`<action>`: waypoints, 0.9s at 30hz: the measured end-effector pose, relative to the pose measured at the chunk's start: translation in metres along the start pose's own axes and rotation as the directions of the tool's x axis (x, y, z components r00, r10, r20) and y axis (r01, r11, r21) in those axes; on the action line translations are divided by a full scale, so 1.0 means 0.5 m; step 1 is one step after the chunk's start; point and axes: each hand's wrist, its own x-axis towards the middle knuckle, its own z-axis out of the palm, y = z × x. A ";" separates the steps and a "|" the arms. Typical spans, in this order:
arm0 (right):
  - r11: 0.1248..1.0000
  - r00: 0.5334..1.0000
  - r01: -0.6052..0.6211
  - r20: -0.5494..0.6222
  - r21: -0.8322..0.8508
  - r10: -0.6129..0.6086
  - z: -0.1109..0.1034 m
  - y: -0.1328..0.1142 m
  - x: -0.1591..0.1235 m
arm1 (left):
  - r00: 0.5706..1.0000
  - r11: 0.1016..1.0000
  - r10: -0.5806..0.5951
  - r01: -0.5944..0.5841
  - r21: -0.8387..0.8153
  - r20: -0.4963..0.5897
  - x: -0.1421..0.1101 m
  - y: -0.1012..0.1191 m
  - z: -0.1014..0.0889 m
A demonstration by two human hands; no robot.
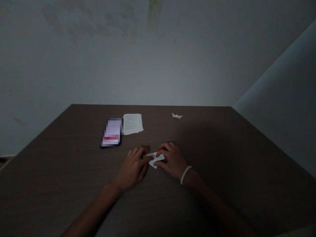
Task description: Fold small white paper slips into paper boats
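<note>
A small folded piece of white paper (155, 159) lies on the dark wooden table (74, 177), between my two hands. My left hand (134, 166) rests on the table with its fingertips pinching the paper's left edge. My right hand (172, 159), with a white bead bracelet on the wrist, has its fingers curled over the paper's right side and presses it down. Part of the paper is hidden under the fingers.
A phone (112, 132) with a lit screen lies at the back left, next to a stack of white paper sheets (132, 123). A small folded paper boat (177, 115) sits near the table's far edge. A pale wall stands behind.
</note>
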 end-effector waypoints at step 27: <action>0.997 0.997 0.067 -0.030 -0.049 -0.068 0.002 0.015 -0.004 | 0.993 0.989 0.095 -0.103 0.110 0.076 0.002 -0.020 -0.040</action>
